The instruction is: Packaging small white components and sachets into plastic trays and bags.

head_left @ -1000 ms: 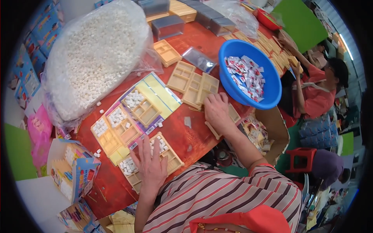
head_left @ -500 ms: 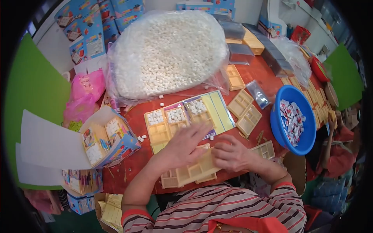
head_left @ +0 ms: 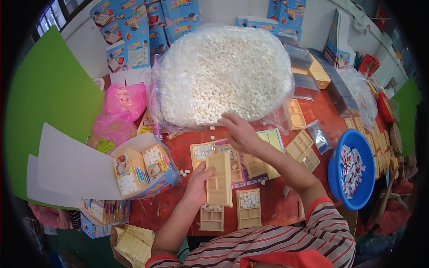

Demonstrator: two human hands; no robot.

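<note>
Your red table point(head_left: 278, 215) carries a big clear plastic bag point(head_left: 169, 98) of white cubes point(head_left: 228, 71) at its far side, with an open blue box point(head_left: 165, 184) at left and a blue bowl point(head_left: 338, 181) of small packets point(head_left: 351, 172) at right. Your right hand point(head_left: 241, 134) hangs at the bag's near edge, fingers loosely parted and nothing visible in them; whether they touch the plastic cannot be told. Your left hand point(head_left: 197, 186) has its fingers closed on the left side of a pale yellow tray point(head_left: 218, 164), tilted above the table and partly hiding one of two trays point(head_left: 249, 222) of cubes near you. Loose cubes point(head_left: 182, 173) lie beside the box.
</note>
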